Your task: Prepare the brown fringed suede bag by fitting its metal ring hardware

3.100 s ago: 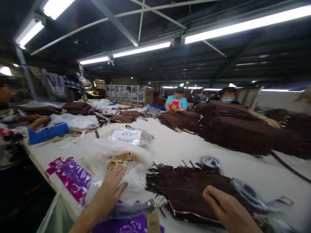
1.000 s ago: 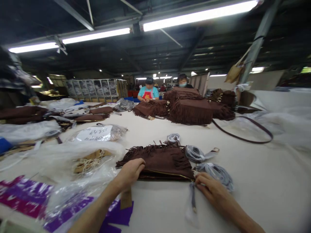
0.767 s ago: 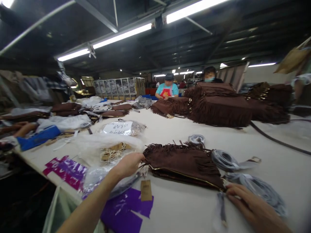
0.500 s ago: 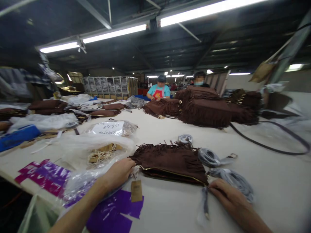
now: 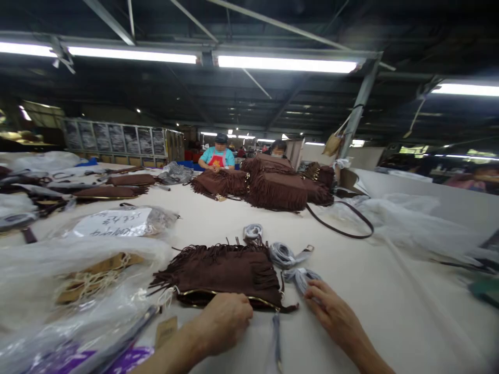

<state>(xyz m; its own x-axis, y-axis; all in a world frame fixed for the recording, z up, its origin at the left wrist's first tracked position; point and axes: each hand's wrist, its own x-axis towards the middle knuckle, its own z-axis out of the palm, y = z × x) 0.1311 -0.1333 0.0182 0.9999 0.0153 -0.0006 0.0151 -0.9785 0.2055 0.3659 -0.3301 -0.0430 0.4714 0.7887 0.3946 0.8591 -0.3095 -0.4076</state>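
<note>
A dark brown fringed bag (image 5: 222, 270) lies flat on the table, its gold zip gaping along the near edge. My left hand (image 5: 226, 322) is closed at that zip edge, its fingertips hidden behind the knuckles. To the right of the bag, my right hand (image 5: 335, 309) has its fingers bent onto a coiled strap in grey wrapping (image 5: 304, 280). Two similar coils lie behind it, one a wrapped strap (image 5: 286, 254) and the other a smaller wrapped coil (image 5: 253, 232). A wrapped zip pull (image 5: 276, 337) hangs from the bag's right corner. By my left wrist rests a brown card tag (image 5: 166, 332).
Clear plastic with stringed tags (image 5: 97, 280) covers the left side, with purple sheets (image 5: 128, 358) below. Behind lie a labelled plastic pack (image 5: 117, 222) and a pile of fringed bags (image 5: 273, 184). A strap (image 5: 351, 236) loops to the right. A co-worker (image 5: 217, 156) sits opposite.
My left hand has left the bag's left corner for the middle of its zip edge. My right hand has moved from the right corner to the coiled strap. The view has swung right.
</note>
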